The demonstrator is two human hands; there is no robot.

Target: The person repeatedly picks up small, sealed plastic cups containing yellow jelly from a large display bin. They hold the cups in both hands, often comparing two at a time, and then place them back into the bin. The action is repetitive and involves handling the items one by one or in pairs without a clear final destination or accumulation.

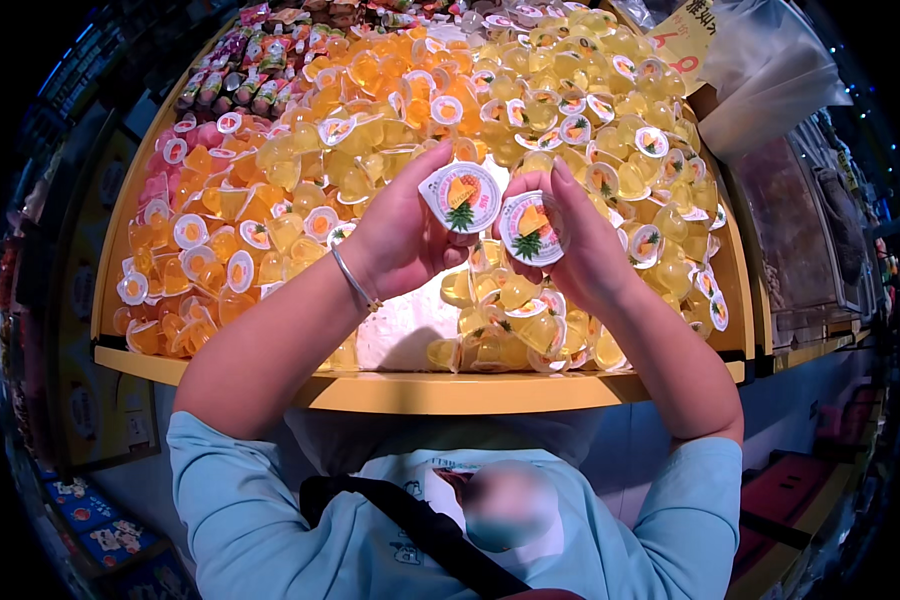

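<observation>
My left hand (409,225) grips a jelly cup (463,199), its round lid printed with a pineapple and turned up towards me. In my right hand (581,244) is a second pineapple jelly cup (534,229), also lid up, close beside the first. Both hands are over a display bin heaped with jelly cups. Yellow jelly cups (525,319) lie below and to the right of my hands. Orange jelly cups (225,240) fill the left side. Between the heaps a pale patch of the bin floor (412,326) shows. My fingers hide the cups' undersides.
The bin's yellow front rim (450,394) runs between me and the heap. Small wrapped packs (247,71) are piled at the back left. A roll of clear plastic bags (769,90) and a yellow price sign (682,45) stand at the back right. A neighbouring bin (791,225) adjoins on the right.
</observation>
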